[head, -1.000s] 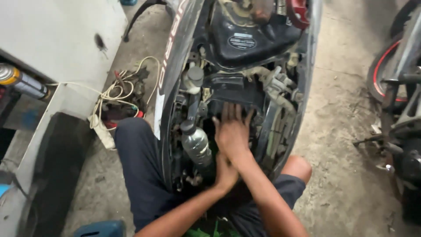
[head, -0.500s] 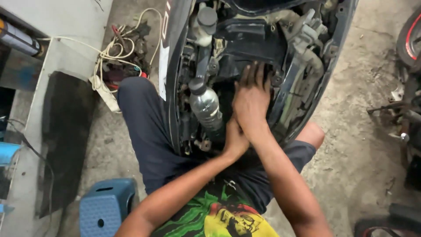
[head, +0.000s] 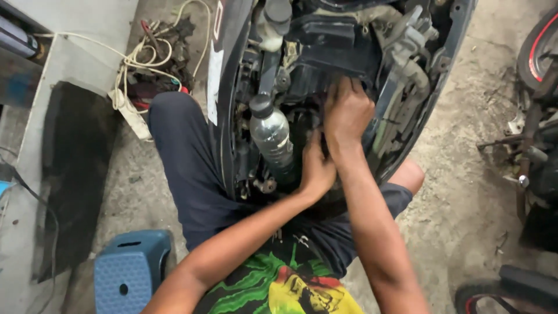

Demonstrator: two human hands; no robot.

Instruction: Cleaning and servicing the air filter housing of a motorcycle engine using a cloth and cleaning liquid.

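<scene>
Pressing into the engine bay (head: pixel 325 52), right hand (head: pixel 347 113) spread, left hand (head: pixel 315 168) curled below.

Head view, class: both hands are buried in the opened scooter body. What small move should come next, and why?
Probably ease the left hand aside from the silver shock absorber, since it crowds the right hand, whose fingers press into the dark engine parts and hide the work spot.

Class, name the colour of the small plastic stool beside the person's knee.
The stool is blue, seen in the head view at lower left.
</scene>
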